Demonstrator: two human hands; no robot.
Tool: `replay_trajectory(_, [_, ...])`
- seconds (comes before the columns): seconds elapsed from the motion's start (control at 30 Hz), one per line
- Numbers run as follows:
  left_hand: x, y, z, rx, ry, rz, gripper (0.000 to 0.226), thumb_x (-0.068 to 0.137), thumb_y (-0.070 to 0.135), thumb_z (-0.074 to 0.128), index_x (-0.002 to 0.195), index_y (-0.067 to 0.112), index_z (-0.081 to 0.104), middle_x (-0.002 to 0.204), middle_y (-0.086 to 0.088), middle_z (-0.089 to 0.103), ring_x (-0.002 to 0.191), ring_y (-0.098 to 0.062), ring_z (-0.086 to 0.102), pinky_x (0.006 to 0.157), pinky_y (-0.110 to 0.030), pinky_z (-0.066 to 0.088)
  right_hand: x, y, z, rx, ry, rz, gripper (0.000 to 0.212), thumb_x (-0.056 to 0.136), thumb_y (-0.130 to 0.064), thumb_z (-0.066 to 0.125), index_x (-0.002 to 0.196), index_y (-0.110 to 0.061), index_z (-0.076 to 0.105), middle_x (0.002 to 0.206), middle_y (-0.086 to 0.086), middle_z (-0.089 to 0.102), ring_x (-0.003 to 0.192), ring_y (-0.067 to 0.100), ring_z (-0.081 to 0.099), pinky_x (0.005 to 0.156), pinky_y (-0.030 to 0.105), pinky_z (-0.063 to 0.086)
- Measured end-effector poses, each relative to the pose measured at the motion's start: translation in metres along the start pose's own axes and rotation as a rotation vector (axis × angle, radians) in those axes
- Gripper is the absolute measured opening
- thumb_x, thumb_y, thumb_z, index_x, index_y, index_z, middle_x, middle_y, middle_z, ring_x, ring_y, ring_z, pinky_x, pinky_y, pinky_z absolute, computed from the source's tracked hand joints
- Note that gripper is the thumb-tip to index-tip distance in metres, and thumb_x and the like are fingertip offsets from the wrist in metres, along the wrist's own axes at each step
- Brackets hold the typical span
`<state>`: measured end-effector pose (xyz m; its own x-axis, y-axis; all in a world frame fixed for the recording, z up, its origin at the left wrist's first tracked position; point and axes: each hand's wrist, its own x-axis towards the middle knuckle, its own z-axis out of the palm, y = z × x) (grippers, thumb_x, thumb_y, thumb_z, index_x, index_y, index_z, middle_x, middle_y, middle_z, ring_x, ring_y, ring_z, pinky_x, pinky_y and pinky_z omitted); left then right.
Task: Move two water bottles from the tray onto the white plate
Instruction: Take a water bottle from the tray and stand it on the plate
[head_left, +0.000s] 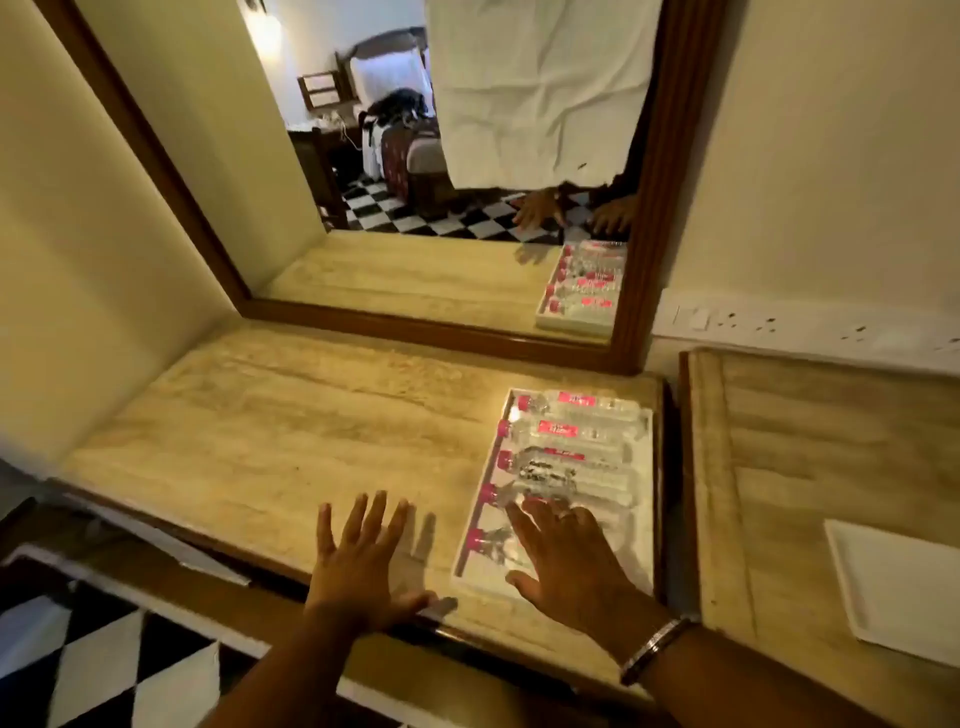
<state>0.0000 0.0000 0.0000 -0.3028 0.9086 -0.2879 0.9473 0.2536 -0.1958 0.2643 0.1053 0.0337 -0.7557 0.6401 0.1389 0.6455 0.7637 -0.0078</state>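
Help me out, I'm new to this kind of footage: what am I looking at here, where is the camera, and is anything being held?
No machine here: a person wears one camera on the head, looking down at their own bare hands. The left hand is spread open above the beige marble counter. The right hand, also open, reaches over the white rectangular tray, where five clear plastic water bottles with pink caps lie side by side. Neither hand holds anything yet. The empty white plate waits on a second counter to the right. The wood-framed wall mirror behind reflects the hands and the tray.
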Motion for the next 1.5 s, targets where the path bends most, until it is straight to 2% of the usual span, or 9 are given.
replay_trajectory(0.1, [0.015, -0.008, 0.020, -0.037, -0.018, 0.131, 0.129, 0.055, 0.110, 0.001, 0.142, 0.026, -0.041, 0.158, -0.007, -0.034, 0.139, -0.031, -0.042, 0.100, -0.061, -0.042, 0.022, -0.033, 0.027, -0.036, -0.085, -0.004, 0.077, 0.068, -0.056, 0.070, 0.129, -0.013, 0.051, 0.109, 0.009, 0.065, 0.092, 0.030, 0.062, 0.078, 0.046, 0.049])
replay_trajectory(0.27, [0.059, 0.011, 0.043, -0.141, -0.033, 0.285, 0.133, 0.068, 0.105, 0.027, 0.158, 0.018, -0.019, 0.165, -0.015, -0.025, 0.149, -0.038, -0.027, 0.114, -0.064, -0.024, 0.051, -0.047, 0.050, -0.076, -0.255, 0.093, 0.047, 0.072, -0.047, 0.070, 0.102, -0.012, 0.059, 0.097, 0.011, 0.061, 0.087, 0.030, 0.058, 0.073, 0.045, 0.045])
replay_trajectory(0.43, [0.073, 0.023, 0.062, -0.200, 0.019, 0.361, 0.133, 0.068, 0.104, 0.026, 0.158, 0.018, -0.019, 0.162, -0.012, -0.032, 0.148, -0.033, -0.032, 0.113, -0.068, -0.024, 0.061, -0.051, 0.046, -0.010, -0.306, 0.134, 0.030, 0.072, -0.033, 0.065, 0.092, -0.011, 0.062, 0.097, 0.009, 0.058, 0.088, 0.027, 0.056, 0.077, 0.041, 0.046])
replay_trajectory(0.57, [0.078, 0.019, 0.065, -0.198, 0.043, 0.403, 0.130, 0.066, 0.105, 0.021, 0.158, 0.022, -0.018, 0.163, -0.009, -0.031, 0.148, -0.030, -0.031, 0.108, -0.068, -0.030, 0.061, -0.037, 0.005, 0.324, 0.002, 0.325, 0.027, 0.070, -0.031, 0.076, 0.087, -0.018, 0.059, 0.075, -0.007, 0.057, 0.060, 0.010, 0.054, 0.058, 0.025, 0.047])
replay_trajectory(0.77, [0.081, 0.021, 0.071, -0.206, 0.079, 0.396, 0.130, 0.062, 0.108, 0.013, 0.156, 0.025, -0.019, 0.165, -0.008, -0.025, 0.148, -0.029, -0.030, 0.110, -0.068, -0.027, 0.016, 0.003, -0.037, 0.594, 0.290, 0.685, 0.054, 0.067, -0.065, 0.067, 0.097, -0.024, 0.049, 0.089, -0.006, 0.061, 0.082, 0.012, 0.061, 0.069, 0.028, 0.051])
replay_trajectory(0.97, [0.082, 0.020, 0.074, -0.208, 0.101, 0.393, 0.131, 0.063, 0.108, 0.014, 0.160, 0.024, -0.010, 0.167, -0.009, -0.019, 0.151, -0.030, -0.023, 0.114, -0.070, -0.018, -0.008, 0.018, -0.042, 0.614, 0.278, 0.743, 0.055, 0.072, -0.063, 0.063, 0.104, -0.019, 0.058, 0.102, 0.003, 0.066, 0.090, 0.020, 0.065, 0.073, 0.044, 0.059])
replay_trajectory(1.27, [0.077, 0.024, 0.058, -0.179, 0.010, 0.383, 0.136, 0.057, 0.109, 0.010, 0.159, 0.023, -0.015, 0.166, -0.011, -0.023, 0.151, -0.033, -0.022, 0.115, -0.072, -0.013, -0.041, 0.028, -0.055, 0.701, 0.324, 0.791, 0.040, 0.080, -0.046, 0.065, 0.105, -0.014, 0.061, 0.093, 0.000, 0.063, 0.088, 0.019, 0.063, 0.069, 0.030, 0.054])
replay_trajectory(1.37, [0.070, 0.030, 0.032, -0.226, -0.039, 0.378, 0.147, 0.048, 0.115, 0.019, 0.157, 0.024, -0.022, 0.167, -0.011, -0.019, 0.152, -0.040, -0.014, 0.117, -0.072, -0.004, -0.060, 0.035, -0.076, 0.808, 0.357, 0.801, 0.028, 0.083, -0.027, 0.071, 0.106, -0.014, 0.061, 0.099, 0.006, 0.063, 0.092, 0.023, 0.064, 0.073, 0.036, 0.055])
replay_trajectory(1.5, [0.063, 0.062, -0.020, -0.294, 0.047, 0.331, 0.152, 0.036, 0.116, 0.012, 0.149, 0.024, -0.034, 0.167, -0.010, -0.022, 0.152, -0.040, -0.014, 0.120, -0.067, -0.003, -0.101, 0.061, -0.127, 1.006, 0.486, 0.777, 0.035, 0.078, -0.040, 0.065, 0.105, -0.019, 0.062, 0.097, 0.001, 0.069, 0.087, 0.020, 0.068, 0.069, 0.033, 0.058])
